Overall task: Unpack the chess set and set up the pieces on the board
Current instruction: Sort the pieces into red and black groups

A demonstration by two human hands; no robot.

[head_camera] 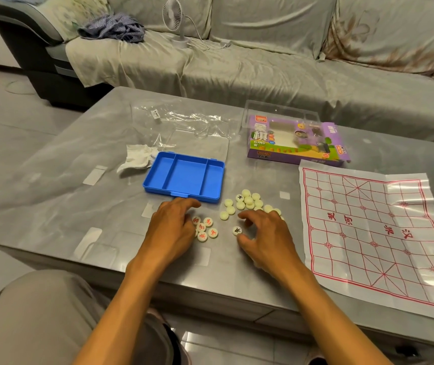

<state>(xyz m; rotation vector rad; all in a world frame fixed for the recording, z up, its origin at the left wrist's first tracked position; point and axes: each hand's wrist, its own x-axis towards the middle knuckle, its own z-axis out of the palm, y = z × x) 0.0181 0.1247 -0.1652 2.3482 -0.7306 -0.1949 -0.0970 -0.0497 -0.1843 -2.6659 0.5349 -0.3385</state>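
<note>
Hands sorted chess pieces on a grey worktop (79, 159)

The left hand (172, 227) lay spread over red-marked pieces (205, 229); the right hand (266, 234), fingers curled, hovered around a black-marked piece (236, 230), beside the board (373, 233).

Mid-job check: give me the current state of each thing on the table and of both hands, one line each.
blue tray: open, empty.
clear lid: off, lying behind the tray.
board sheet: unfolded, creased, no pieces on it.
purple box: lying flat, end flap open.
red-marked pieces: face up, clustered by left hand.
pale pile: mostly blank side up.
black-marked piece: face up, at right hand, fingers curled over it.
</note>
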